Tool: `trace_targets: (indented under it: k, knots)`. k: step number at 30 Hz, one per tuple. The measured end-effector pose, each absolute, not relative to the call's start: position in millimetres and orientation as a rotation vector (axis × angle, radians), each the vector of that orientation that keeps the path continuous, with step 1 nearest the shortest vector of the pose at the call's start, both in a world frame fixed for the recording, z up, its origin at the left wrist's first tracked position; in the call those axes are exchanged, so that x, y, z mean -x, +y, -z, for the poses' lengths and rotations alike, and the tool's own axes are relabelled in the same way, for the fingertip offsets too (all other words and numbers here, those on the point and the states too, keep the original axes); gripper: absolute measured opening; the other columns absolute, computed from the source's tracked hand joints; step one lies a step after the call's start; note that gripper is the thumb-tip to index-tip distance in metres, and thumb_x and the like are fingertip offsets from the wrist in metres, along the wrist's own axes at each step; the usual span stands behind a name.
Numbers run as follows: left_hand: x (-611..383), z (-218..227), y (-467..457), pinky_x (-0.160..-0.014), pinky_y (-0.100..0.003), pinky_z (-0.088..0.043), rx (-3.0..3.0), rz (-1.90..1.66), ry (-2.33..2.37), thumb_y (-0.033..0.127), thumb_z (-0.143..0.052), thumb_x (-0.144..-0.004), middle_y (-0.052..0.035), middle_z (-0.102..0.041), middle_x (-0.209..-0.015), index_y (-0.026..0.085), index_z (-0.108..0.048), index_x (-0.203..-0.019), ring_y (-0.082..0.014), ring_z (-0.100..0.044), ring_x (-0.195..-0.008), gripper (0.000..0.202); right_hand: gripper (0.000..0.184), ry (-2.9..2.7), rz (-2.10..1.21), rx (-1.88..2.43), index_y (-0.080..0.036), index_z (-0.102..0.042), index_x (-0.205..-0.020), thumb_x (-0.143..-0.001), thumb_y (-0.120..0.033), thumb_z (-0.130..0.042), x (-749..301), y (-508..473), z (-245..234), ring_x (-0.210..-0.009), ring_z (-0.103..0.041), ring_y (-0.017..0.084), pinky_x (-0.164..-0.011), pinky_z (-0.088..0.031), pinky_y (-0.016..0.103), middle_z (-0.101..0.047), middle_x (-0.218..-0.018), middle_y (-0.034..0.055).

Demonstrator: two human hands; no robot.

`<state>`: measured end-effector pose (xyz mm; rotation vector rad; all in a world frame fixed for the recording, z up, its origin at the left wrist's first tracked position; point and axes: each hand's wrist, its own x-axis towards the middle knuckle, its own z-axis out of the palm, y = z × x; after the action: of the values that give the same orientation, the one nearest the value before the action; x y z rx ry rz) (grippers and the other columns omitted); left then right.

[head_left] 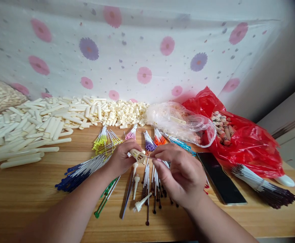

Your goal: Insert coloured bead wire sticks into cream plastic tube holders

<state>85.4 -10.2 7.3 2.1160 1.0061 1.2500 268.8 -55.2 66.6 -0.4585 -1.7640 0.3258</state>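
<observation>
My left hand (pixel 124 155) is closed round a cream plastic slotted tube (pixel 138 155), tilted with its open end towards the right. My right hand (pixel 179 168) pinches a thin stick (pixel 149 157) whose tip reaches the tube's open end; whether it is inside I cannot tell. Beneath the hands lie cream pointed nozzle-like pieces (pixel 136 186) and dark-tipped white sticks (pixel 154 189). Tweezers (pixel 127 195) rest beside them. Blue-tipped sticks (pixel 83 172) fan out by my left forearm, with green-tipped sticks (pixel 107 195) nearer me.
Behind are piles of cream tubes (pixel 46 125) and slotted pieces (pixel 123 113), a clear bag (pixel 172 119) and a red bag (pixel 251 141) of parts. A black phone (pixel 220 179) and a bundle of dark-tipped sticks (pixel 263 185) lie right on the wooden table (pixel 48 206).
</observation>
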Motion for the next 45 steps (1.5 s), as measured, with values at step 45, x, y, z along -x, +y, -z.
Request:
trace_targets:
  k: [45]
  knots:
    - [-76,-3,-5,-0.076,-0.036,-0.044,-2.480,-1.398,1.428,0.044,-0.046,-0.088,-0.0083,-0.056,-0.089,0.014,-0.064,-0.097,-0.0229,-0.054,-0.088,0.036,0.010,-1.703,-0.613,0.803,-0.019,-0.065,-0.076,-0.082,-0.018,-0.057,-259,-12,-31,-0.081,-0.053,0.015,-0.074,-0.042,0.028,-0.053,-0.083,0.0024]
